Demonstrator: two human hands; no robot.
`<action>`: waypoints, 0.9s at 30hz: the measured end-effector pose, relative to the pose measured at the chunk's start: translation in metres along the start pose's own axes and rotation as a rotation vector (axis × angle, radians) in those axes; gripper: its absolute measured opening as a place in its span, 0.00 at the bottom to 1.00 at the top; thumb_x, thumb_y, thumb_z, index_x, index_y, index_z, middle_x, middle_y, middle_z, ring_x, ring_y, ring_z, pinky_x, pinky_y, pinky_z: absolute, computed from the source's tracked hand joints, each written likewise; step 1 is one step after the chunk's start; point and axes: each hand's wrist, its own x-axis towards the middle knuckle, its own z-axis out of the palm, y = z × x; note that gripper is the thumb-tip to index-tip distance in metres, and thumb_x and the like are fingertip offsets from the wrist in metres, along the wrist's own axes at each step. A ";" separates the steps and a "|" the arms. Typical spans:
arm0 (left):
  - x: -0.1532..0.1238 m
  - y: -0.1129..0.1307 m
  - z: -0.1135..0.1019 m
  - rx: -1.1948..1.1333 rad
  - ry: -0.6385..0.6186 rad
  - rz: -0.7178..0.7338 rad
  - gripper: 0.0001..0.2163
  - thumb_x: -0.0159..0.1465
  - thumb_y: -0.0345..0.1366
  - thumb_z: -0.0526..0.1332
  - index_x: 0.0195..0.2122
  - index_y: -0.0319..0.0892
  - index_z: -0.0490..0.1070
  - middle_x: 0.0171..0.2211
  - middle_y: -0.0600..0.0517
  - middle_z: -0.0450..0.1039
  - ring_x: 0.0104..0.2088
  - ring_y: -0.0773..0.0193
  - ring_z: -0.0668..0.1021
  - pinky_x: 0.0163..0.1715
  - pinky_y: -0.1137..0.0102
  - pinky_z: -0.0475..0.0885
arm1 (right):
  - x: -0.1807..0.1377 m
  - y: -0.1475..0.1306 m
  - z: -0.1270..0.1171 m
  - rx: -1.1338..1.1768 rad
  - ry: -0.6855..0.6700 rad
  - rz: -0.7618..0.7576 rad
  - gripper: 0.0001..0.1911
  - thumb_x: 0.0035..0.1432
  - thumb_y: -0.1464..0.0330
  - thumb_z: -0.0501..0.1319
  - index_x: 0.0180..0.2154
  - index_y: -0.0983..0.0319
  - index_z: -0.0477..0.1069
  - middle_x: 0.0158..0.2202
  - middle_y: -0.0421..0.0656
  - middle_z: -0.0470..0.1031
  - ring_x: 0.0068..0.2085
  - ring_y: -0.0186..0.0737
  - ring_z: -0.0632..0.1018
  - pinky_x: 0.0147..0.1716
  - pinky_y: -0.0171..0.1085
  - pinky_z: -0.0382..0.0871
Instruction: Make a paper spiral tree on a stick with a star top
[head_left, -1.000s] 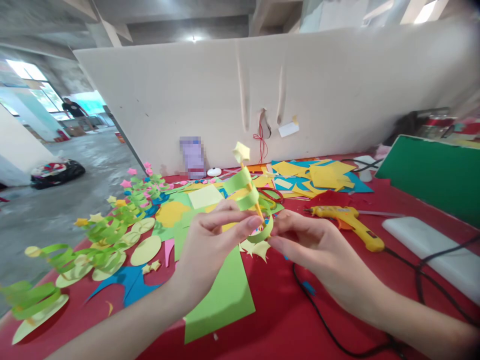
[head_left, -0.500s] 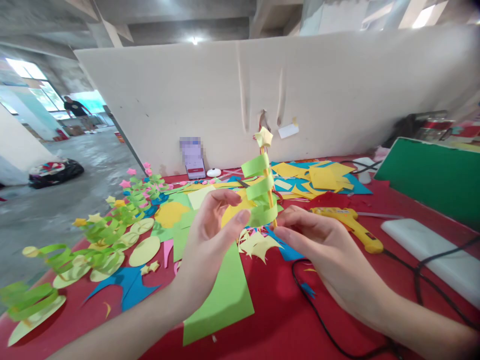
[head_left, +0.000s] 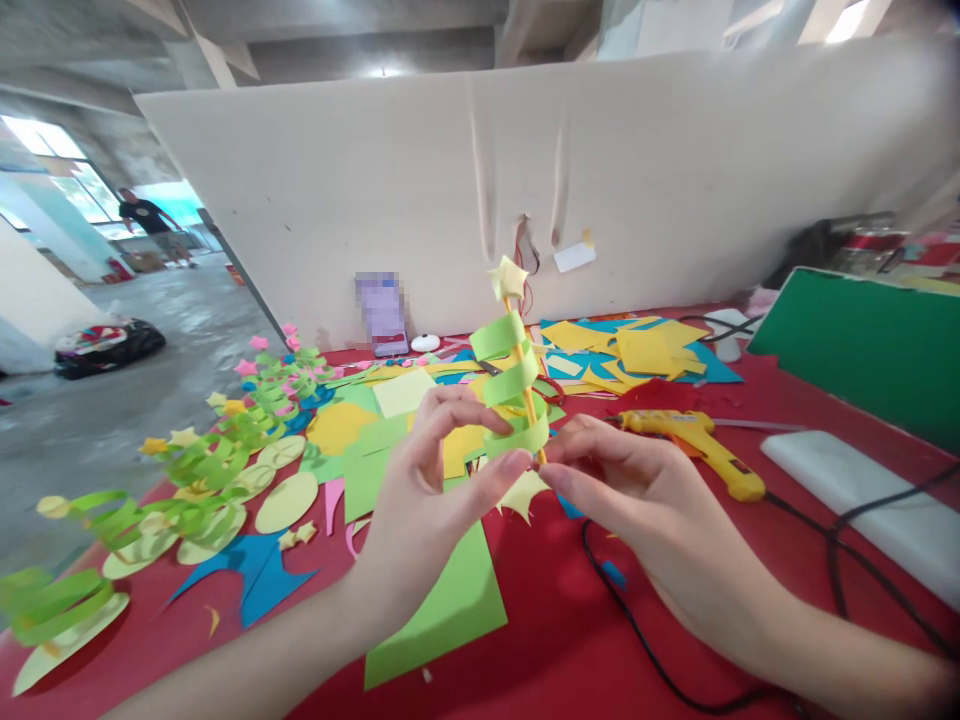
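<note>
A yellow paper stick [head_left: 527, 400] stands slightly tilted between my hands, topped by a pale yellow paper star [head_left: 509, 279]. Around it winds a green paper spiral [head_left: 511, 377]. My right hand [head_left: 637, 500] pinches the stick's bottom end between thumb and fingers. The thumb and index finger of my left hand [head_left: 427, 500] close on the spiral's lowest coil, close to the right fingertips. Below lie green paper sheets [head_left: 442, 610] and a pale yellow star-shaped scrap [head_left: 523, 494].
Several finished green spirals on pale oval bases [head_left: 214, 535] line the left. A yellow glue gun [head_left: 705, 445] with a black cord lies right, beside a white box [head_left: 862, 510]. Yellow sheets [head_left: 645, 352], a propped phone [head_left: 382, 315] and a green board [head_left: 862, 350] sit farther back. A person [head_left: 150, 220] stands far left.
My left hand has moved right, and its fingers have closed onto the lowest coil. The stick's star end has tipped left and its base has come slightly lower.
</note>
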 end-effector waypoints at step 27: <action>-0.003 -0.001 0.007 -0.237 0.066 -0.103 0.05 0.51 0.36 0.67 0.25 0.57 0.77 0.31 0.60 0.71 0.35 0.71 0.72 0.35 0.76 0.65 | -0.003 0.000 0.004 -0.033 -0.056 -0.003 0.05 0.53 0.65 0.59 0.28 0.59 0.71 0.26 0.38 0.68 0.29 0.33 0.68 0.29 0.33 0.61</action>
